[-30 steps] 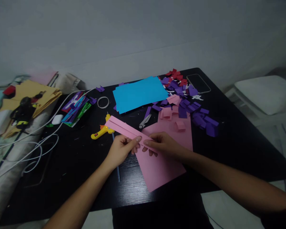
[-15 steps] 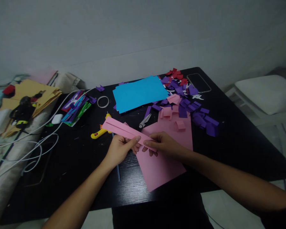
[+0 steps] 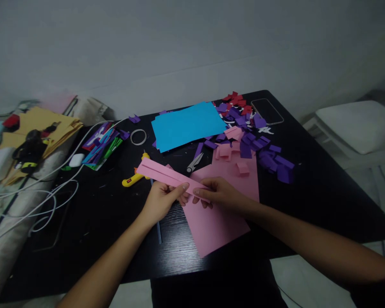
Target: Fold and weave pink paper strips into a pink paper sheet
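A folded pink paper strip [image 3: 162, 172] is held above the black table, slanting from upper left to lower right. My left hand [image 3: 163, 200] pinches its middle, thumb on top. Around its right end my right hand [image 3: 216, 193] is closed, with the thumb on the paper. Beneath the hands lies a large pink sheet [image 3: 216, 233]. Scissors [image 3: 195, 162] rest just beyond the strip, their handles out of sight. A yellow glue gun [image 3: 133, 179] lies to the left, partly behind the strip's far end.
Blue sheets [image 3: 189, 126] lie at the back of the table [image 3: 102, 222]. Purple cut pieces [image 3: 269, 160] and red pieces [image 3: 235, 100] are heaped to their right. A tape ring [image 3: 138, 137], coloured strips [image 3: 104, 147] and white cables [image 3: 54, 201] are at left.
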`<state>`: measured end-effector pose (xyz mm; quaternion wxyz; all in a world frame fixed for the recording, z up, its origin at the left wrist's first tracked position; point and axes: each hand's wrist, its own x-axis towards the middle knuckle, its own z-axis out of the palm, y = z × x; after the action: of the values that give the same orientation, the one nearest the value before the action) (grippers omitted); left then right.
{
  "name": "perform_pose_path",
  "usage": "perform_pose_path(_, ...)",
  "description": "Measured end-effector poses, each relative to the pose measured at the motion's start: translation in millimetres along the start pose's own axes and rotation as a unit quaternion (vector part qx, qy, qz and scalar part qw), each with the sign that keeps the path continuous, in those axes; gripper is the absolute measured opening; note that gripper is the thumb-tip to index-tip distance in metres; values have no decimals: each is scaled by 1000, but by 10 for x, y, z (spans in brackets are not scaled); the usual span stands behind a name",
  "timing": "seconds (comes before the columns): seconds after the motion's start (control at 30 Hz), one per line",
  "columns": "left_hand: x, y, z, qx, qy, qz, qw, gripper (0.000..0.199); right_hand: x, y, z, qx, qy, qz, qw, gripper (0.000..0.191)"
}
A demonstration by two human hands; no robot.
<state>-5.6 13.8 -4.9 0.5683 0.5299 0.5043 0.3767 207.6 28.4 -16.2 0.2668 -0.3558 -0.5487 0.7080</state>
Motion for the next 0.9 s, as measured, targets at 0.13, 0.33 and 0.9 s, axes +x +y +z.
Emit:
perform_pose_path(0.13, 1, 0, 7, -4, -20, -8, 1000, 33, 1, 13, 6, -1, -1, -6, 1000, 35)
perform_pose_path(0.33, -2, -1, 38, 2, -17, -7, 1000, 31, -6, -2, 19, 17, -14, -8, 1000, 36)
perform_pose_path(0.9, 42, -17, -141, 7, 85, 26, 996, 25, 2, -24, -43, 69, 17, 12, 997, 34)
